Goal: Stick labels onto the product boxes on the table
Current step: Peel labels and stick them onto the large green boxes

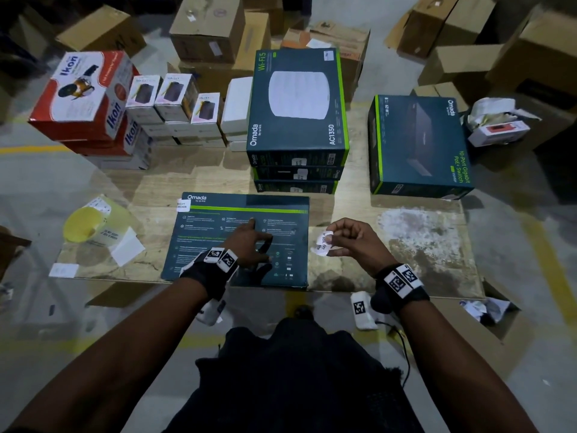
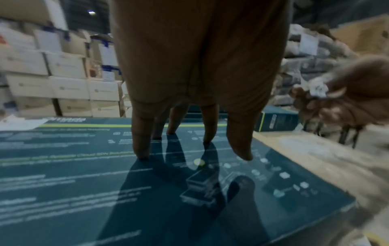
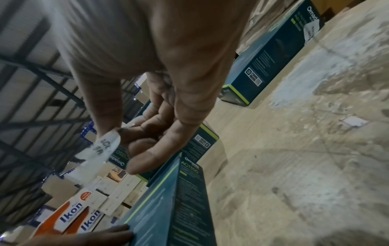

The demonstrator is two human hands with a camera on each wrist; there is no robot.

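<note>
A flat dark teal Omada box (image 1: 218, 232) lies at the table's near edge, with one white label (image 1: 183, 205) stuck on its far left corner. My left hand (image 1: 249, 242) rests on the box with straight spread fingertips (image 2: 142, 149) touching its top. To the right of the box, above the bare table, my right hand (image 1: 346, 239) pinches a curled white printed label (image 1: 323, 242) between thumb and fingers (image 3: 109, 144). The box's edge (image 3: 189, 191) shows below the held label.
A stack of three Omada AC1350 boxes (image 1: 296, 104) stands behind the flat box, a switch box (image 1: 418, 145) at the right. Red Ikon boxes (image 1: 84, 95) and small white boxes (image 1: 175, 101) fill the far left. A yellow label roll (image 1: 84, 225) sits at the left.
</note>
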